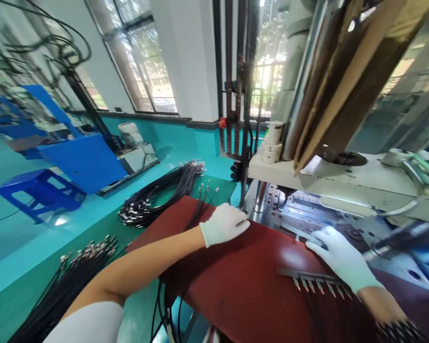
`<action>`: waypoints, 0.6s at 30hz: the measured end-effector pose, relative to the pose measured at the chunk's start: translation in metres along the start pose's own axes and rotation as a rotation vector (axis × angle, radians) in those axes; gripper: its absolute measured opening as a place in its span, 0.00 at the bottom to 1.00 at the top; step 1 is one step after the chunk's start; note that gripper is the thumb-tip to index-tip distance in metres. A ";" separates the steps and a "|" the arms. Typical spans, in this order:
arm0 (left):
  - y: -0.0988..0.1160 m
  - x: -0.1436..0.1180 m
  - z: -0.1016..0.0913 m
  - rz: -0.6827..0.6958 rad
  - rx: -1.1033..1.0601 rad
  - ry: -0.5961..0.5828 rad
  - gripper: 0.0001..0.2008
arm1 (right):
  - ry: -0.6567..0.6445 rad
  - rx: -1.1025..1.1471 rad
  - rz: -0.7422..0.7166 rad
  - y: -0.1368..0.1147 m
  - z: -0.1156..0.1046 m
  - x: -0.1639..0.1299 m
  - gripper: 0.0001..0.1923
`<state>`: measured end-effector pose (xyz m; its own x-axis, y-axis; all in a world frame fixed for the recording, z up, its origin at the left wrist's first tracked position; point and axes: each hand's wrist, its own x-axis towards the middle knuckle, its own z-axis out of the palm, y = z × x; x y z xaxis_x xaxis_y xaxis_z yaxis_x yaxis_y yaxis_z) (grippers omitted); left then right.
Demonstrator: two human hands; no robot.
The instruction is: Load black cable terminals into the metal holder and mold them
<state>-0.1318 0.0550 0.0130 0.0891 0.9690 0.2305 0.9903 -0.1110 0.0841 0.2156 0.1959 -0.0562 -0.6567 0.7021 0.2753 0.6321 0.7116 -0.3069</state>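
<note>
A head-worn camera looks down at a person's two arms, both in thin white gloves, reaching across a dark red mat (pixel 243 286) that covers a work surface.

The left hand (pixel 223 224) rests at the far edge of the red mat, its fingers pressed together and curled down on a thin black cable (pixel 196 214) that runs out from beneath the palm. It is too blurred to tell whether the cable is pinched or only pressed. The bare forearm stretches back towards the lower left corner.

The right hand (pixel 339 257) lies on the right side of the mat, at the edge of a grey metal machine bed (pixel 307 214). Its fingers are stretched forward and close together, tips touching a small dark part on the metal; the grip itself cannot be made out. Just in front of the wrist lies a row of black cables with pointed metal tips (pixel 318 283), laid side by side like comb teeth.

To the left, on a green surface (pixel 28 295), sit two bundles of black cables with silver connectors, one far (pixel 160 193), one near (pixel 78 271). A cream-coloured machine body (pixel 343 178) overhangs the metal bed. Further left a blue plastic stool (pixel 39 193) stands on a turquoise floor (pixel 7 233).
</note>
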 end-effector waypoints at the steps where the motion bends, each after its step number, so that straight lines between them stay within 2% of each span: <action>1: 0.021 0.003 0.010 0.118 -0.032 -0.006 0.17 | -0.048 0.015 0.009 -0.008 -0.005 0.001 0.16; 3: 0.054 0.017 0.026 0.263 -0.099 -0.011 0.17 | -0.092 0.029 0.031 -0.020 -0.013 0.002 0.14; 6: 0.083 0.050 0.051 0.289 -0.186 -0.085 0.27 | -0.092 0.098 0.025 -0.026 -0.021 0.000 0.12; 8: 0.094 0.067 0.068 0.293 -0.227 -0.125 0.23 | -0.119 0.134 0.004 -0.022 -0.024 -0.002 0.12; 10: 0.099 0.075 0.081 0.300 -0.253 -0.129 0.17 | -0.138 0.169 -0.010 -0.016 -0.025 -0.003 0.11; 12: 0.100 0.075 0.087 0.318 -0.267 -0.117 0.16 | -0.137 0.218 -0.015 -0.010 -0.026 -0.003 0.11; 15: 0.098 0.071 0.089 0.341 -0.284 -0.115 0.16 | -0.100 0.315 0.006 -0.006 -0.024 -0.003 0.11; 18: 0.096 0.069 0.090 0.349 -0.300 -0.115 0.16 | -0.010 0.432 0.081 -0.008 -0.022 -0.003 0.10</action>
<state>-0.0213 0.1313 -0.0505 0.4391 0.8787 0.1873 0.8259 -0.4768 0.3010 0.2213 0.1888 -0.0349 -0.6177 0.7531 0.2265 0.4527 0.5761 -0.6806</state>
